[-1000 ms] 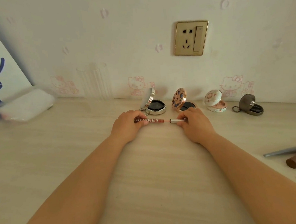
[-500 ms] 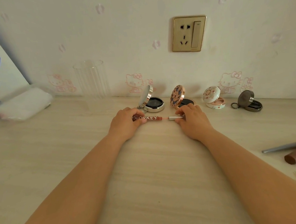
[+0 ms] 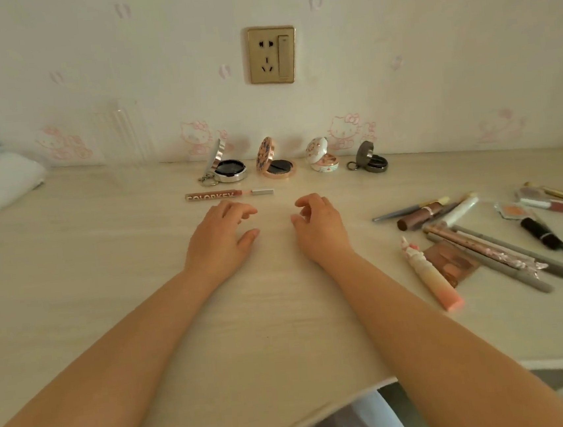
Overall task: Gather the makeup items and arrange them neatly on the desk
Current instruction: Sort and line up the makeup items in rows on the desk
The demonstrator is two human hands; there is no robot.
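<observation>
on the pale wood-grain desk [image 3: 109, 298] a slim reddish-brown lip gloss tube with white lettering and a silver cap [image 3: 228, 194] lies flat, left to right, just in front of the far row of open compacts. the left hand [image 3: 219, 241] sits just near of the tube, not touching it, its fingers loosely curled and apart around nothing. the right hand [image 3: 320, 225] is beside it to the right, fingers likewise loosely curled and slightly spread, gripping nothing. along the far wall, left to right, stand a round silver compact with a key ring [image 3: 226, 168], a round rose-gold compact with a patterned lid [image 3: 273, 162], a small white floral compact [image 3: 322, 157] and a small dark grey round compact [image 3: 371, 160], all with lids raised. to the right lies a loose heap of brushes, pencils and tubes, with a pink-tipped cream tube [image 3: 432, 276] nearest, partly overlapping a small brown eyeshadow palette [image 3: 453, 262]. a gold wall socket [image 3: 271, 55] is on the wall above the compacts.
</observation>
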